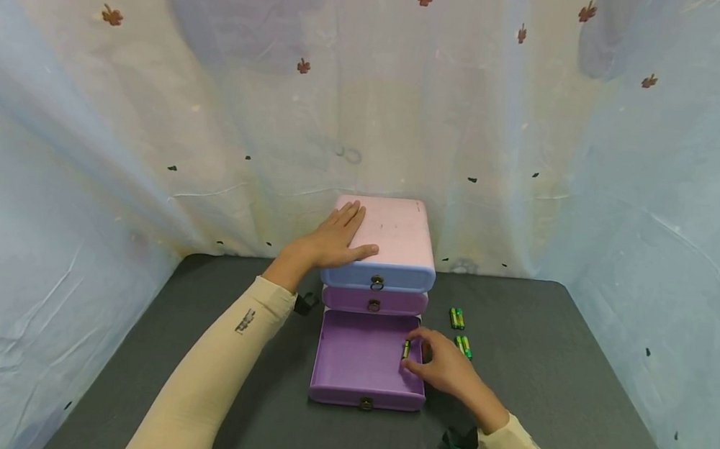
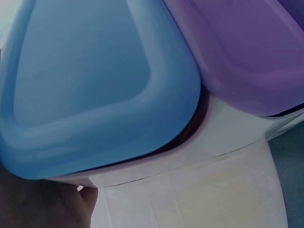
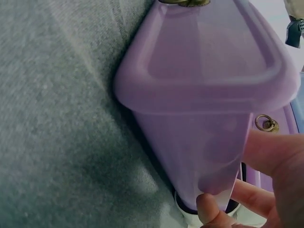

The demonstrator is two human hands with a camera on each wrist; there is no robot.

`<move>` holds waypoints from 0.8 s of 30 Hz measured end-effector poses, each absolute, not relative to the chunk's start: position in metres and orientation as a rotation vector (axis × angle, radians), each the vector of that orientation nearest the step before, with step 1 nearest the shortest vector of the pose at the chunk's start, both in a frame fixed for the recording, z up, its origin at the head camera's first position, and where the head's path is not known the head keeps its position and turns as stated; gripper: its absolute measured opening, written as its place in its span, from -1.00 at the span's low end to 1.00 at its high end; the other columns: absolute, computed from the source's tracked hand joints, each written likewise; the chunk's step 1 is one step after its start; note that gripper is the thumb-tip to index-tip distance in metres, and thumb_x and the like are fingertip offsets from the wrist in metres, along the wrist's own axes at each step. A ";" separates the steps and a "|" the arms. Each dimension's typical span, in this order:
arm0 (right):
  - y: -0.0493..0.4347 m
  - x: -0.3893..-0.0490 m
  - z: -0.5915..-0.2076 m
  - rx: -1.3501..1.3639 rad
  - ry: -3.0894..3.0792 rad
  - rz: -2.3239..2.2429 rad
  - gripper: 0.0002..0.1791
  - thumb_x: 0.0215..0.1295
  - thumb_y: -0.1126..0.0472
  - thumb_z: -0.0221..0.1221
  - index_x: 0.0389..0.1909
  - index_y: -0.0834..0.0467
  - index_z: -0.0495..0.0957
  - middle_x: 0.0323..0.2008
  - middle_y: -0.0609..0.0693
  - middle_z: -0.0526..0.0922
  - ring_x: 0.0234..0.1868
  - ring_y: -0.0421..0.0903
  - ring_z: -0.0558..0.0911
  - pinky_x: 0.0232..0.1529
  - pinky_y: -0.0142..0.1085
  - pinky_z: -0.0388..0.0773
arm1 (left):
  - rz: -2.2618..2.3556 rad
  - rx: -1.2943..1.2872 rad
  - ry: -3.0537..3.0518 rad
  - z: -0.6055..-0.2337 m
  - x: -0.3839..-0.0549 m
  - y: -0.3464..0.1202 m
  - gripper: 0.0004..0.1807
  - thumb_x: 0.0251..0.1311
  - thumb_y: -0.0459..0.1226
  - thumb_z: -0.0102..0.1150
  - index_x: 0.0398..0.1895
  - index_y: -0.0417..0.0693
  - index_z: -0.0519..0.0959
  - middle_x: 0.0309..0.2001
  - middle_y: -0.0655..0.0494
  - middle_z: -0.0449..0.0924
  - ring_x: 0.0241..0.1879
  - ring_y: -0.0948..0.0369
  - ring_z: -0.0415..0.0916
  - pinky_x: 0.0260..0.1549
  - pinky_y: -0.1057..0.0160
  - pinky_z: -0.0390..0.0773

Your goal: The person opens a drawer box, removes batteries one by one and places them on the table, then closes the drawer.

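Observation:
A small drawer cabinet with a pink top [image 1: 392, 231] stands on the table, its bottom purple drawer [image 1: 354, 358] pulled out. My left hand [image 1: 332, 243] rests flat on the pink top, fingers spread, near its left edge. Over the right side of the drawer, my right hand [image 1: 444, 366] pinches a green battery [image 1: 406, 350] between thumb and forefinger, one at each end. In the right wrist view, fingers [image 3: 266, 152] reach over the drawer's side wall [image 3: 190, 147], and the battery is hidden. The left wrist view shows the blue top drawer [image 2: 95, 76] close up.
Two pairs of green batteries, a farther pair [image 1: 457, 318] and a nearer pair [image 1: 463, 346], lie on the dark table [image 1: 533, 386] right of the cabinet. The middle purple drawer [image 1: 346, 298] is closed. A pale patterned curtain [image 1: 369, 124] hangs behind the table.

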State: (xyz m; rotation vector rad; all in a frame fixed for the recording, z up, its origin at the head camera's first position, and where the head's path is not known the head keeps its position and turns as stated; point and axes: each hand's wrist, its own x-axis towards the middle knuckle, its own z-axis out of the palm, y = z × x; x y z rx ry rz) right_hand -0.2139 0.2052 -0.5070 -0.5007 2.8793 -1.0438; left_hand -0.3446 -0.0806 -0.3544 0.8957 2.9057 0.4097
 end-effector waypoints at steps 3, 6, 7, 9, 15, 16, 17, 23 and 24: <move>0.208 -0.213 -0.506 -0.547 2.837 -1.105 -0.51 0.29 0.15 0.53 0.17 0.21 0.65 -0.35 -0.01 0.57 -0.43 -0.18 0.44 -0.44 -0.29 0.38 | 0.411 0.894 2.902 -0.354 -0.344 -0.081 0.09 0.59 0.29 -0.16 0.75 -0.24 -0.32 0.76 -0.16 -0.45 0.74 0.01 -0.50 0.69 0.01 -0.40; 0.211 -0.213 -0.506 -0.587 2.799 -1.175 -0.52 0.31 0.17 0.51 0.17 0.25 0.62 -0.35 0.03 0.57 -0.50 -0.21 0.40 -0.49 -0.33 0.36 | 0.411 0.892 2.901 -0.354 -0.344 -0.080 0.08 0.59 0.29 -0.17 0.75 -0.24 -0.32 0.76 -0.16 -0.45 0.74 0.01 -0.50 0.69 0.01 -0.40; 0.213 -0.214 -0.507 -0.596 2.791 -1.188 -0.52 0.32 0.17 0.51 0.17 0.26 0.62 -0.35 0.04 0.56 -0.51 -0.22 0.39 -0.50 -0.34 0.36 | 0.411 0.891 2.902 -0.353 -0.343 -0.080 0.08 0.59 0.29 -0.16 0.75 -0.24 -0.32 0.76 -0.16 -0.44 0.74 0.01 -0.50 0.69 0.01 -0.40; 0.215 -0.214 -0.507 -0.605 2.778 -1.211 -0.52 0.33 0.17 0.50 0.17 0.27 0.62 -0.36 0.04 0.56 -0.53 -0.23 0.39 -0.50 -0.35 0.36 | 0.408 0.891 2.903 -0.352 -0.343 -0.080 0.08 0.60 0.28 -0.15 0.75 -0.25 -0.32 0.76 -0.16 -0.44 0.74 0.01 -0.50 0.69 0.00 -0.40; 0.222 -0.213 -0.508 -0.620 2.781 -1.217 -0.53 0.35 0.17 0.49 0.18 0.27 0.62 -0.35 -0.01 0.55 -0.52 -0.25 0.37 -0.47 -0.36 0.37 | 0.409 0.895 2.897 -0.352 -0.343 -0.080 0.08 0.59 0.27 -0.12 0.75 -0.25 -0.32 0.76 -0.17 -0.45 0.74 0.01 -0.51 0.69 0.00 -0.41; 0.223 -0.213 -0.507 -0.625 2.781 -1.221 -0.53 0.35 0.17 0.49 0.18 0.28 0.62 -0.34 -0.01 0.56 -0.52 -0.24 0.37 -0.46 -0.36 0.37 | 0.405 0.893 2.894 -0.352 -0.343 -0.080 0.08 0.59 0.27 -0.14 0.75 -0.25 -0.33 0.76 -0.17 -0.46 0.74 0.01 -0.52 0.69 0.01 -0.42; 0.224 -0.213 -0.507 -0.629 2.785 -1.222 -0.53 0.35 0.17 0.49 0.18 0.27 0.62 -0.33 -0.02 0.55 -0.51 -0.24 0.37 -0.46 -0.36 0.37 | 0.399 0.891 2.891 -0.352 -0.344 -0.080 0.08 0.59 0.27 -0.16 0.75 -0.25 -0.34 0.76 -0.17 -0.47 0.74 0.01 -0.53 0.69 0.01 -0.43; 0.232 -0.209 -0.504 -0.663 2.815 -1.229 -0.54 0.34 0.16 0.50 0.17 0.23 0.63 -0.32 -0.05 0.56 -0.51 -0.23 0.36 -0.46 -0.36 0.35 | 0.399 0.896 2.881 -0.353 -0.345 -0.082 0.09 0.59 0.30 -0.20 0.75 -0.25 -0.35 0.76 -0.16 -0.49 0.74 0.01 -0.55 0.68 0.02 -0.44; 0.234 -0.208 -0.503 -0.675 2.818 -1.233 -0.54 0.34 0.16 0.50 0.17 0.23 0.63 -0.32 -0.05 0.55 -0.50 -0.22 0.36 -0.45 -0.36 0.34 | 0.406 0.899 2.880 -0.353 -0.345 -0.082 0.09 0.59 0.30 -0.19 0.75 -0.25 -0.34 0.76 -0.16 -0.49 0.74 0.02 -0.55 0.68 0.02 -0.44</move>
